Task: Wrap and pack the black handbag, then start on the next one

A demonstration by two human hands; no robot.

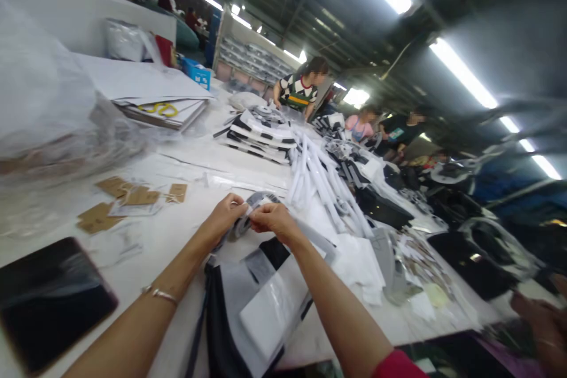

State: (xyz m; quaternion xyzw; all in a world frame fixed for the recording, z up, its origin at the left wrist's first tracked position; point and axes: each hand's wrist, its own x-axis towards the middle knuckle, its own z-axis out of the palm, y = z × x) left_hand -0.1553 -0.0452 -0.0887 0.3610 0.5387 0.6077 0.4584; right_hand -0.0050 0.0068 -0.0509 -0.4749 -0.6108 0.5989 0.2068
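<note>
A grey and black bag point(228, 301) lies on the table in front of me, with a white packet point(274, 313) in clear film on top. At its far end is a curled, grey wrapped strap point(261, 198). My left hand point(227, 217) pinches the left side of this strap, fingers closed. Close beside it, my right hand point(277, 221) is curled shut on the strap's near right part. Something small and whitish shows between the fingertips; I cannot tell what it is.
Brown cardboard tags point(100, 217) and a dark tablet point(57, 304) lie to the left. Behind them are plastic bags point(44, 100) and yellow-handled scissors point(159, 109) on stacked sheets. Stacked bag pieces point(261, 136) and white wrapped strips point(323, 183) lie ahead. Several people work farther back.
</note>
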